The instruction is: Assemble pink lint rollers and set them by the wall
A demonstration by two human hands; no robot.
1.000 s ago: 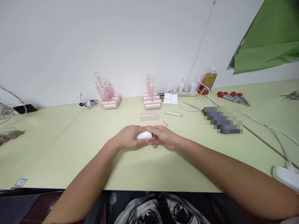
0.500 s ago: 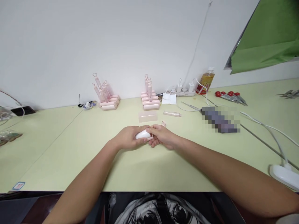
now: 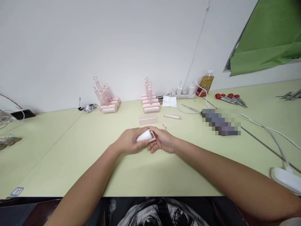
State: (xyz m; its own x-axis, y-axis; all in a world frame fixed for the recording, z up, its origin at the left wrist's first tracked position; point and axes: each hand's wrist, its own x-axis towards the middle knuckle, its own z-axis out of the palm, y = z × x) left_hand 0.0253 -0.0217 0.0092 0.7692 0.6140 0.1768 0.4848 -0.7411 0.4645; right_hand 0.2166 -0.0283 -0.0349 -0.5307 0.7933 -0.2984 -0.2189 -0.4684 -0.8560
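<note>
A white roller (image 3: 144, 136) in a pink frame lies between my two hands, low over the table. My left hand (image 3: 130, 140) is wrapped round its left side, thumb along the near edge. At the frame's right end my right hand (image 3: 163, 139) touches the pink part with its thumb side, its other fingers curled below. Beyond them sits a translucent pink cover (image 3: 148, 119). To its right are a clear pink tube (image 3: 172, 116) and a small pink piece (image 3: 164, 126).
Two groups of pink rollers (image 3: 151, 109) with upright handles (image 3: 107, 94) stand by the wall. A power strip (image 3: 187, 96), a bottle (image 3: 205, 84), red-tipped tools (image 3: 231, 99), a screwdriver (image 3: 191, 108) and white cables (image 3: 270, 127) lie rightward.
The right end of the roller and its pink frame show more openly now. My right thumb has shifted off the roller's top, and the view has tilted slightly.
</note>
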